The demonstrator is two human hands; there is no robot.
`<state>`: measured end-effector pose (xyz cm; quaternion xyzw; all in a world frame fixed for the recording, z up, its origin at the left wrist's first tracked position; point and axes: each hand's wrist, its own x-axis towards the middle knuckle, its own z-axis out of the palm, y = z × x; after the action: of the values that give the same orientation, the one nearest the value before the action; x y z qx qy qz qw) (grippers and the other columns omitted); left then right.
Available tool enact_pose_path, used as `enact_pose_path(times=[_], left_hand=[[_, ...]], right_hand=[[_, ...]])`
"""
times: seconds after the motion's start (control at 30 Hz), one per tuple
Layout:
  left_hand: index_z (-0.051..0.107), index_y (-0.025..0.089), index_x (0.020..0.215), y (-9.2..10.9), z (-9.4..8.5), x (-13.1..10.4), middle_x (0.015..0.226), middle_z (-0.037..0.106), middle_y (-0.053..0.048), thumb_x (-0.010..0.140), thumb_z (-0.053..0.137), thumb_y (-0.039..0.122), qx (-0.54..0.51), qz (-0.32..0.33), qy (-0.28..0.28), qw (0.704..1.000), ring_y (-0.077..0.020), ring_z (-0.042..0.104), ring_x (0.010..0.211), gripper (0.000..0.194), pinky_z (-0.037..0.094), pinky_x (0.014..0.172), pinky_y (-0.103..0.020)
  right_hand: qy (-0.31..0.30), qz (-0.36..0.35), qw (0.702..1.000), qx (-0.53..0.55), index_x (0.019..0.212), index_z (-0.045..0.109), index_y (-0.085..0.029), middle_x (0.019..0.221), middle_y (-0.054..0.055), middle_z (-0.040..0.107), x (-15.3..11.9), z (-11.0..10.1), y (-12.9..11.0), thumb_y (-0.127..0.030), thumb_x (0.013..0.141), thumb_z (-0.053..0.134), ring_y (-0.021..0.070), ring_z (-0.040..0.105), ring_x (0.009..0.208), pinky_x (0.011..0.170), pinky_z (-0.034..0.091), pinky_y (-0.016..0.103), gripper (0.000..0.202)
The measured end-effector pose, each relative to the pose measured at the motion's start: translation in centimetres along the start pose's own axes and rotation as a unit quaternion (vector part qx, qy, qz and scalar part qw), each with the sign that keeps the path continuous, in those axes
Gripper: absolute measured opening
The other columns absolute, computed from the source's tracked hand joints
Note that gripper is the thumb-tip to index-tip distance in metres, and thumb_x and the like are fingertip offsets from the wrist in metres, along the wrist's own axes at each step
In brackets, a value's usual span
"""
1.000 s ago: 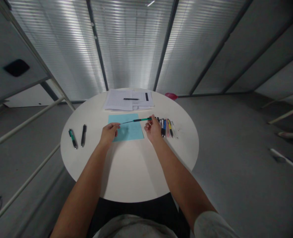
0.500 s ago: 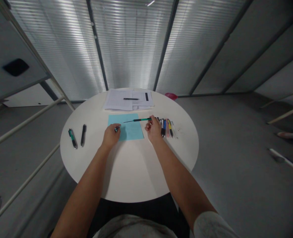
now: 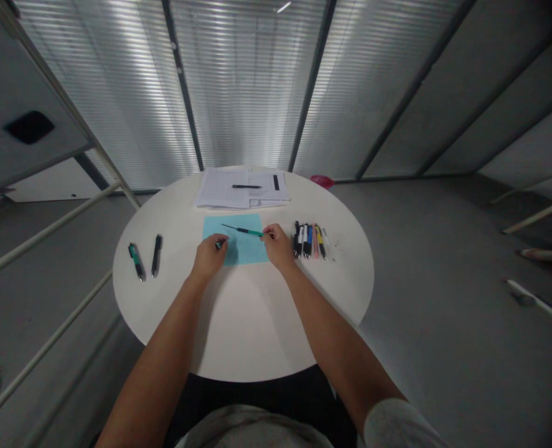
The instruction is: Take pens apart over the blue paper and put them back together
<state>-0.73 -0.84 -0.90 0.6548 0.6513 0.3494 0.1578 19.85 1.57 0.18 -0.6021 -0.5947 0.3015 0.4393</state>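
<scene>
Round white counter in a grey-floored room, blinds behind. Both bare hands over the blue sheet near the middle of the counter.

Right hand: fingers together, clamped on the end of a green pen barrel. Barrel sits over the blue sheet, dark grip pointing left, with a long thin refill sticking out of its front, bare. Left hand: fingers curled and pinched on a small dark piece, mostly hidden; looks like the pen's front cone, can't confirm. Refill tip is apart from the left fingers, passing just beyond them on the far side.

Step in hand, as judged: pen held in separate parts, refill exposed, nothing joined at this point. Next move calls for bringing the refill tip and the small piece into line if they are to meet, or a free spot on the sheet to set one down. Thin refill could bend or slip out if pushed off-axis; small piece is easy to drop.

Around: green pen and black pen on the left, pen row just right of the right hand, paper stack at the back with a dark pen on top.
</scene>
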Motion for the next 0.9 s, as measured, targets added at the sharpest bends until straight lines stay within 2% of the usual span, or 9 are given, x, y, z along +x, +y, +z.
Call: enact_pose_path(times=[0.13, 0.3, 0.5, 0.6, 0.7, 0.9], left_hand=[[0.068, 0.018, 0.106, 0.0, 0.0, 0.0, 0.098, 0.071, -0.008, 0.083, 0.051, 0.031, 0.005, 0.0, -0.014, 1.0, -0.0185, 0.064, 0.081, 0.031, 0.048, 0.079, -0.029], [0.069, 0.019, 0.104, 0.2, -0.1, -0.1, 0.098, 0.071, -0.008, 0.083, 0.051, 0.03, 0.004, 0.002, -0.019, 1.0, -0.019, 0.064, 0.082, 0.029, 0.048, 0.08, -0.029], [0.07, 0.019, 0.101, 0.0, 0.1, 0.0, 0.097, 0.07, -0.008, 0.084, 0.051, 0.029, 0.005, 0.009, -0.018, 1.0, -0.0198, 0.064, 0.083, 0.027, 0.048, 0.081, -0.031], [0.071, 0.019, 0.099, 0.1, 0.1, -0.1, 0.097, 0.069, -0.008, 0.084, 0.052, 0.029, 0.004, 0.025, -0.016, 1.0, -0.019, 0.063, 0.08, 0.026, 0.048, 0.082, -0.031], [0.072, 0.02, 0.096, 0.4, 0.0, -0.2, 0.095, 0.069, -0.008, 0.084, 0.052, 0.03, -0.012, 0.049, -0.016, 0.999, -0.0184, 0.062, 0.079, 0.026, 0.048, 0.081, -0.03], [0.07, 0.02, 0.097, 0.8, 0.3, -0.4, 0.093, 0.071, -0.005, 0.083, 0.053, 0.03, -0.055, 0.084, -0.064, 0.993, -0.0178, 0.063, 0.082, 0.024, 0.048, 0.081, -0.029]], right_hand=[[-0.003, -0.024, 0.982, -0.186, 0.091, 0.057, -0.023, 0.086, 0.001, 0.066, -0.6, -0.4, -0.6, -0.021, 0.078, 0.051, 0.0185, 0.058, 0.082, 0.071, 0.04, 0.028, 0.015], [-0.022, -0.086, 0.955, -0.284, 0.095, 0.058, -0.022, 0.088, 0.005, 0.066, -1.0, -0.4, -0.7, -0.017, 0.079, 0.051, 0.0228, 0.054, 0.09, 0.074, 0.038, 0.031, 0.018], [-0.029, -0.116, 0.936, -0.33, 0.096, 0.06, -0.019, 0.097, 0.01, 0.063, -1.1, -0.4, -0.4, -0.014, 0.079, 0.052, 0.0244, 0.049, 0.096, 0.087, 0.036, 0.035, 0.019], [-0.022, -0.116, 0.937, -0.33, 0.099, 0.062, -0.02, 0.102, 0.01, 0.061, -1.3, -0.4, -0.7, -0.014, 0.079, 0.054, 0.0259, 0.047, 0.102, 0.088, 0.035, 0.037, 0.023], [-0.024, -0.152, 0.942, -0.299, 0.104, 0.062, -0.021, 0.107, 0.009, 0.061, -1.5, -0.4, -1.1, -0.017, 0.08, 0.056, 0.0259, 0.046, 0.105, 0.088, 0.035, 0.037, 0.025], [-0.131, -0.245, 0.93, -0.24, 0.108, 0.063, -0.025, 0.103, 0.004, 0.065, -2.2, 0.5, -1.3, -0.027, 0.088, 0.057, 0.0219, 0.048, 0.103, 0.088, 0.034, 0.035, 0.022]])
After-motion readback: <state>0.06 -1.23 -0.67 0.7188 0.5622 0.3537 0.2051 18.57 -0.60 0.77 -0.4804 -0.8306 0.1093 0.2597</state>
